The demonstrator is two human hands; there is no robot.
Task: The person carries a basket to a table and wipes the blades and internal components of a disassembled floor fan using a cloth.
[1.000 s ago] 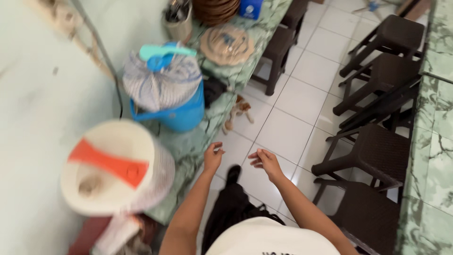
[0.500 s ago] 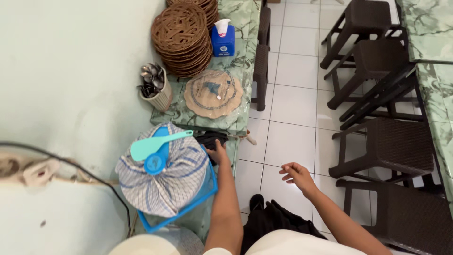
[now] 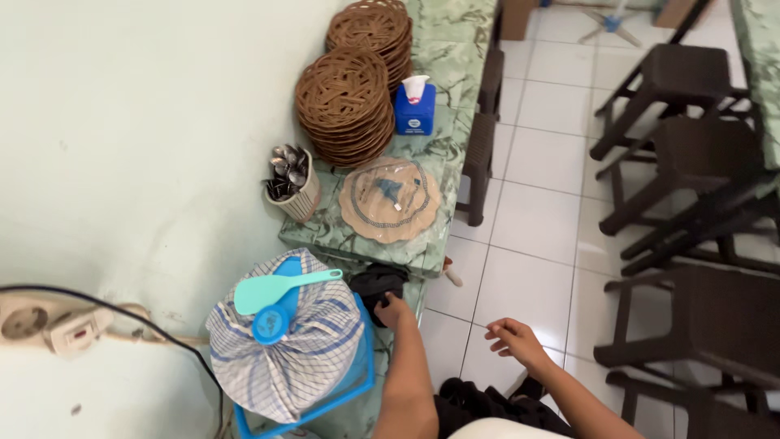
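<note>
My left hand (image 3: 396, 312) is closed around a crumpled black cloth (image 3: 376, 284) at the near edge of the green marble table (image 3: 455, 146). It sits just right of a blue lidded container (image 3: 349, 390) draped in a checked cloth (image 3: 301, 349), with a teal rice paddle (image 3: 280, 289) lying on top. My right hand (image 3: 512, 339) hovers over the white tiled floor (image 3: 536, 211) with fingers loosely spread, holding nothing.
On the table stand two stacks of woven rattan plates (image 3: 345, 102), a blue tissue box (image 3: 414, 110), a holder of spoons (image 3: 291, 183) and a covered round plate (image 3: 390, 199). Dark plastic stools (image 3: 682, 162) crowd the right. A wall socket with cable (image 3: 57, 325) is at left.
The view has swung up along the table, leaving the white lidded pot behind. My left hand moved onto the black cloth beside the blue container; my right hand stayed low over the floor.
</note>
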